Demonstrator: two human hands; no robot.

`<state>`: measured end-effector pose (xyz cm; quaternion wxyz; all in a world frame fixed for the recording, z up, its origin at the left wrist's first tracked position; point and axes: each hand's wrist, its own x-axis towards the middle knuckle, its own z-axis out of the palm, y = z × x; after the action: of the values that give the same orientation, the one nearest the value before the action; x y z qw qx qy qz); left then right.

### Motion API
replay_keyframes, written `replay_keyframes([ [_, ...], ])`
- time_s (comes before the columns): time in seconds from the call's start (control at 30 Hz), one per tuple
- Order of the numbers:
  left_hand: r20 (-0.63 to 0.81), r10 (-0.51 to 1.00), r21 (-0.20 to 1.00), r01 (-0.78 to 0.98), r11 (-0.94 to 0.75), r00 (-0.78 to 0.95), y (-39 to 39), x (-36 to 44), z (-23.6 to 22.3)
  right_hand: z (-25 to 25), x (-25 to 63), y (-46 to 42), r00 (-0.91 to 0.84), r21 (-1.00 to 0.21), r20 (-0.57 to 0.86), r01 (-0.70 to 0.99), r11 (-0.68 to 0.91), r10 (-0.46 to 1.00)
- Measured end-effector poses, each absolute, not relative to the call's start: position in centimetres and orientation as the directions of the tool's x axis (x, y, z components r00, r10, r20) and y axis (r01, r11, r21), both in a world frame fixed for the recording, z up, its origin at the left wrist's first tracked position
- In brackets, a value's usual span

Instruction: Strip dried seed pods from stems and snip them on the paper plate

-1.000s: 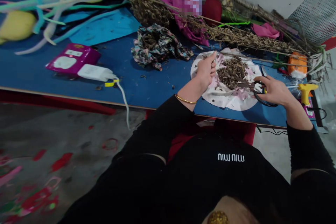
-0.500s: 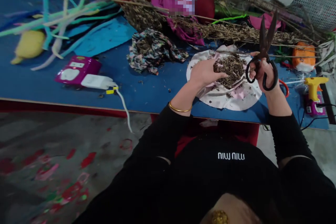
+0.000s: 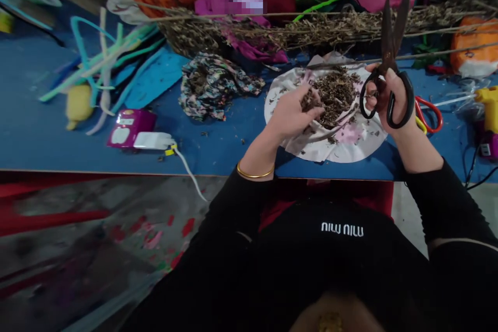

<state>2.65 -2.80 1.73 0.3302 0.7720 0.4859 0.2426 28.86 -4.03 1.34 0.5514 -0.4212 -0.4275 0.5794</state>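
Right hand (image 3: 385, 109) holding black-handled scissors (image 3: 388, 57) at the right side of round white cloth (image 3: 338, 153), blades apart, tips to the far side. Left hand (image 3: 291, 111) at left edge of dried plant pile (image 3: 336, 91) on the cloth, fingers curled, grip unclear. Floral cloth (image 3: 206, 93) left, yellow glue gun (image 3: 488, 101) right, both on blue table (image 3: 233, 158).

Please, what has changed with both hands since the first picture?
The right hand lifted the scissors away from the dried plant bits; the blades now point forward, not leftward. The left hand moved from the white cloth's left part to the bits, its fingers among them. Unchanged: scissors in the right hand, cloth on the table.
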Motion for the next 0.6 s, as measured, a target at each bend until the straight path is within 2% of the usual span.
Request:
replay_keyframes([
  [0.1, -0.001, 0.844, 0.612, 0.668, -0.423, 0.536, -3.7, 3.9, 1.5, 1.2, 28.2, -4.3, -0.066, -0.958, -0.014, -0.284, -0.033, 0.998],
  [0.2, -0.013, 0.836, 0.448, 0.750, -0.486, 0.549, -3.7, 4.7, 0.7, 1.1, 27.7, -4.7, -0.088, -0.963, 0.006, -0.270, -0.018, 0.996],
  [0.43, 0.125, 0.841, 0.537, 0.677, -0.504, 0.527, -3.5, 3.2, 1.6, 1.9, 27.3, -5.0, -0.105, -0.952, -0.036, -0.299, -0.066, 0.994],
  [0.6, -0.049, 0.700, 0.489, 0.628, -0.605, 0.713, -5.1, 3.0, 2.0, 2.0, 27.6, -4.6, -0.076, -0.921, -0.075, -0.378, -0.099, 0.994],
])
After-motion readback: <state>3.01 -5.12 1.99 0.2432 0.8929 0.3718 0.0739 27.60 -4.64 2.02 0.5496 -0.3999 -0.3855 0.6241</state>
